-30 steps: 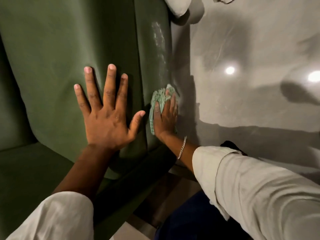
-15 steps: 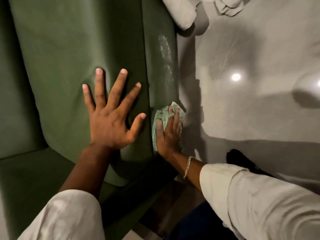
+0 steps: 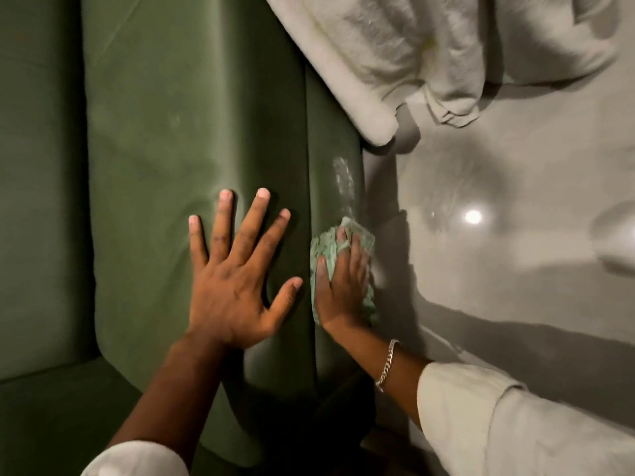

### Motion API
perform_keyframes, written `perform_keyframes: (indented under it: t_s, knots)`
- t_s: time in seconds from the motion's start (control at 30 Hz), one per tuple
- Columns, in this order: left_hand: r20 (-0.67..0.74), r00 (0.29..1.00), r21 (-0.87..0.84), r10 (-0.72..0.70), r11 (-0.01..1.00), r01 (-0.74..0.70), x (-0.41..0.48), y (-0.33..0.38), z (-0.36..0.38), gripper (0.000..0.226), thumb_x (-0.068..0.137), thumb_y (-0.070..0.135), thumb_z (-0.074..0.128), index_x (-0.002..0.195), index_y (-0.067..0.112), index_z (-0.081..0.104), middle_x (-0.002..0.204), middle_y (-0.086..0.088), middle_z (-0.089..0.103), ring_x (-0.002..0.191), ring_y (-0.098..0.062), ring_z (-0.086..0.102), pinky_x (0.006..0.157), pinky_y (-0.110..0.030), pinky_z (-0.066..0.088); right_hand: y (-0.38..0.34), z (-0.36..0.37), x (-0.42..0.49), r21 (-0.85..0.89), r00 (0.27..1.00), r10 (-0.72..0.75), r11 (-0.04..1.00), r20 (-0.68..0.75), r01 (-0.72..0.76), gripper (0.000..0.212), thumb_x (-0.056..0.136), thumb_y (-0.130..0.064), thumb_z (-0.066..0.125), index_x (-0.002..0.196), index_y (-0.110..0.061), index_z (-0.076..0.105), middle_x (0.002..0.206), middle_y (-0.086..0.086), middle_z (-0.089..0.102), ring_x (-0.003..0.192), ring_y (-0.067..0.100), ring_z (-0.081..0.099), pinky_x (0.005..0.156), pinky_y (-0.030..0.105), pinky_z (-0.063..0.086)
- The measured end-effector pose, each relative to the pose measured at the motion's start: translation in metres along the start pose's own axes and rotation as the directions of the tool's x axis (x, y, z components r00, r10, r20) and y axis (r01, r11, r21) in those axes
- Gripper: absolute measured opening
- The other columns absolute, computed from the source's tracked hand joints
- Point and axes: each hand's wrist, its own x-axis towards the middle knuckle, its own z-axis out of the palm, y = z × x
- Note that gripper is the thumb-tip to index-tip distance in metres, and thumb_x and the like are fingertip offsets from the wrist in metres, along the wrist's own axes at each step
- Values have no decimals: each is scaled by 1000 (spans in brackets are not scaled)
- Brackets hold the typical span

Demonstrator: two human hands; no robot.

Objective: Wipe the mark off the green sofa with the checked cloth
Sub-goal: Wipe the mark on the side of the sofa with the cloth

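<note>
The green sofa point(image 3: 165, 139) fills the left half of the head view. A pale whitish mark point(image 3: 343, 178) runs down its narrow side panel near the right edge. My right hand point(image 3: 343, 283) presses the crumpled light-green checked cloth point(image 3: 328, 247) flat against that panel, just below the mark. Most of the cloth is hidden under the palm. My left hand point(image 3: 237, 273) lies flat on the sofa cushion with fingers spread, left of the cloth, holding nothing.
A cream cushion or blanket point(image 3: 378, 56) rests against the sofa's upper right corner. Grey glossy floor point(image 3: 515, 269) with a light reflection lies to the right of the sofa. The green seat point(image 3: 51, 424) shows at the bottom left.
The view has shifted, so the cream blanket now shows large at the top. My right hand with the cloth stays pressed on the side panel below the mark; my left hand stays flat.
</note>
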Motion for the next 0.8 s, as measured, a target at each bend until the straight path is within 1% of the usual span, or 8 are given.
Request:
perform_keyframes:
  t_s: [0.13,0.23,0.3,0.4,0.5,0.63,0.7,0.8]
  knots:
    - [-18,999,5,44,999,-44,20,-10,-3,77,81,65,43,150,29,34,165,-2,14,153,-34,-1,117,-69,7,-11,-12,68,35,994,-106,994,16,106,77,87,-63,21,152,-24,8,164,10,13,151,28,11,124,47,10]
    - [-35,998,3,56,998,-56,33,-16,-4,76,81,65,43,149,31,35,165,-1,15,153,-33,-2,116,-70,7,8,-12,64,121,999,-50,991,-20,52,80,85,-62,25,152,-19,16,161,14,21,149,30,21,122,51,19]
    - [-47,998,-11,49,999,-49,38,-17,-4,75,81,65,42,148,32,36,166,0,14,154,-33,-3,117,-70,5,9,-5,40,92,998,-25,995,-52,29,80,83,-62,24,151,-19,16,161,14,22,149,31,21,123,50,17]
    - [-70,997,-38,42,998,-44,44,-20,-4,74,82,65,43,148,32,37,166,1,15,154,-32,-3,117,-69,6,-11,0,45,11,990,-133,991,-47,134,77,84,-59,21,151,-21,14,163,11,18,151,31,14,124,48,11]
    - [-76,996,-51,36,998,-40,50,-21,-6,73,81,65,44,146,32,38,166,2,15,154,-32,-3,117,-69,7,-28,-9,84,33,976,-212,976,-56,214,74,86,-58,21,152,-23,16,163,8,16,151,29,12,124,45,9]
    - [-52,999,-12,3,1000,-4,53,-17,-6,75,80,66,45,147,32,37,166,2,12,153,-33,-5,116,-71,7,-6,-7,71,97,997,-67,993,-41,71,82,84,-60,22,152,-16,14,163,10,18,151,27,15,123,48,14]
    - [-34,999,27,-25,999,26,54,-12,-7,78,79,70,43,148,33,35,167,1,10,153,-34,-6,116,-71,7,-2,-6,57,69,988,-148,986,-39,151,79,86,-58,25,152,-16,16,162,12,20,150,30,16,123,48,14]
    - [-17,998,47,-59,997,60,57,-5,-6,80,79,73,41,148,33,33,167,2,7,153,-35,-6,116,-72,6,-12,-10,95,-16,940,-341,940,-22,341,70,91,-52,27,151,-17,18,162,13,19,151,32,14,124,46,11]
